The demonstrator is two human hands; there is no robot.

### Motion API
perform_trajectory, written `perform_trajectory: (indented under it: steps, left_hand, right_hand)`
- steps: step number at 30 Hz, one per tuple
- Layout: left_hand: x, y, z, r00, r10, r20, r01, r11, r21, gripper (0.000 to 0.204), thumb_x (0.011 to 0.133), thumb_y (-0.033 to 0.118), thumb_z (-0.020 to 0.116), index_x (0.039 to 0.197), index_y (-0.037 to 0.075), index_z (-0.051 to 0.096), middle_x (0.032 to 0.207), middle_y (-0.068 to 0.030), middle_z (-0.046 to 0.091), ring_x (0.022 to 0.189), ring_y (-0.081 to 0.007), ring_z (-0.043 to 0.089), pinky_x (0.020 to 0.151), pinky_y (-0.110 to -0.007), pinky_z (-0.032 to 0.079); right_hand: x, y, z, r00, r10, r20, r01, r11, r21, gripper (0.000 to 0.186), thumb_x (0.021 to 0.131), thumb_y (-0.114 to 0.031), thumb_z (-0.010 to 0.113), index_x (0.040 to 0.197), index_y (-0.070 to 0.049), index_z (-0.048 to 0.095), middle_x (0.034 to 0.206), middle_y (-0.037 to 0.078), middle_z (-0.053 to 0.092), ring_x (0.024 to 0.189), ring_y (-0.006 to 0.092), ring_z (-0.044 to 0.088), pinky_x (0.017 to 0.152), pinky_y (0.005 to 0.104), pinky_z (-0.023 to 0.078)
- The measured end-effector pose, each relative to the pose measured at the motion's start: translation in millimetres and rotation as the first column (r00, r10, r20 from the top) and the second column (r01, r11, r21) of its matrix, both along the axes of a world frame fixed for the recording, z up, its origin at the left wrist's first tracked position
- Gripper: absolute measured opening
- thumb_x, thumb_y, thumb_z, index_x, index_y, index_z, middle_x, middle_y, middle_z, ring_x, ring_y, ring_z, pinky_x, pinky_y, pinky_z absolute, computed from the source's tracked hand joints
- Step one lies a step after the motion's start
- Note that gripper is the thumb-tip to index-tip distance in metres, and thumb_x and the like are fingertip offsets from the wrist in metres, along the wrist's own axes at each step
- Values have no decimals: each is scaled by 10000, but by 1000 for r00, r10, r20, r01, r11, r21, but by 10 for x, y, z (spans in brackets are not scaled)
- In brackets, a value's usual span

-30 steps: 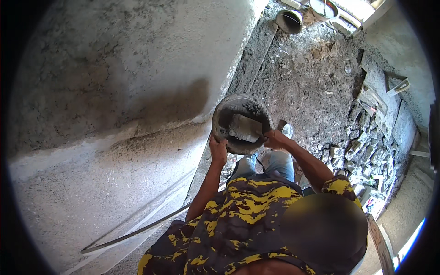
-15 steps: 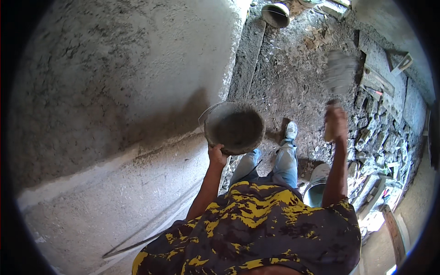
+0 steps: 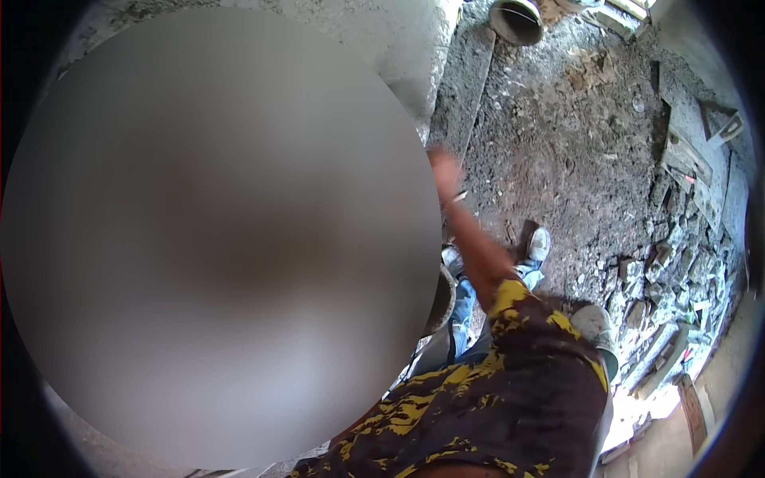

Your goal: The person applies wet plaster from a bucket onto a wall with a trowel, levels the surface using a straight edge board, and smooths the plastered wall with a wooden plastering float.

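– Rough earth floor (image 3: pixel 566 151) runs down the middle, rubble (image 3: pixel 669 271) is heaped along the right, and a pale wall (image 3: pixel 398 48) stands at the upper left. What about the hands?

– The right hand (image 3: pixel 446 169) is stretched forward from a black and yellow sleeve (image 3: pixel 522 307), smeared by motion. It meets the edge of a big blurred area covering the left side.

– Open or closed?

– I can't tell, nor whether it has hold of anything. A small pale bit (image 3: pixel 460 196) shows by the wrist, too unclear to name. The left hand is hidden, so its grip can't be told either.

– And the bowl?

– Only the right part of the bowl (image 3: pixel 449 301) shows, just left of the legs in blue jeans (image 3: pixel 462 315). That arc of rim runs roughly up and down, bulging to the right. Where the mouth points, or how the axis leans, I can't say.

– Any labels to read?

– The pale bucket (image 3: pixel 594 323) by the right hip is too unclear for that; a second bucket (image 3: pixel 518 24) shows its dark mouth at the top
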State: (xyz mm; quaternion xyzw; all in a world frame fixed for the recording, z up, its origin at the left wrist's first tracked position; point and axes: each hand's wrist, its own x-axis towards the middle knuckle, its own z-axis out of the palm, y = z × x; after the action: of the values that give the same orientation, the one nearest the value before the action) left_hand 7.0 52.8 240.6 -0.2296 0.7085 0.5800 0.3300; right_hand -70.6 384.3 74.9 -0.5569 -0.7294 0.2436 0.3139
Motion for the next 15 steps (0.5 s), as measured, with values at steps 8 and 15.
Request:
perform_trajectory:
  steps: [8,15]
  left_hand:
    - [-279,-331,254,962,252,-105,-256,967,-22,565,619,-79,529,1166,20,432,1079,-98,519,950,-228,516,783,-328,441]
    - [-166,236,156,911,-198,-363,150,976,-156,548,624,-56,495,1169,-30,441,1089,-125,527,985,-224,517,873,-297,387]
  right_hand:
    - [489,-1319,2214,713,510,-482,-694,609,-384,260,739,-161,553,967,-47,505,811,184,570,782,368,572,662,420,468]
    - [1347,-752,1448,220,965,146,-658,257,-708,175,698,-123,559,823,-52,659,852,212,624,827,341,619,680,424,505]
